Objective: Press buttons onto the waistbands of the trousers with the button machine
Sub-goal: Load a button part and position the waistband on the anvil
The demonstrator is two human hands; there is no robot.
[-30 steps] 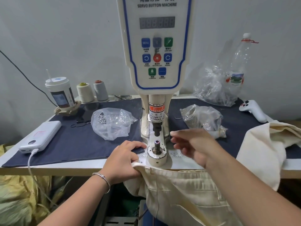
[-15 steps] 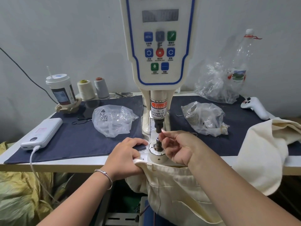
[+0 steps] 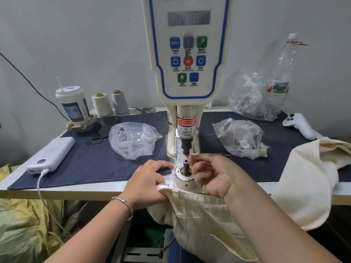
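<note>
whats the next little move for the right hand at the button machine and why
Probably seat the button part: the right hand has its fingertips pinched together between the black upper punch and the dark lower die post, while the left hand holds the cream trouser waistband short of the die.

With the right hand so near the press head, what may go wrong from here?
1. The right hand has its fingertips between the punch and the lower die; if the machine fires, they could be crushed, as the warning label says.
2. The waistband, gripped by the left hand, is not yet over the die, so a press now could miss it.
</note>
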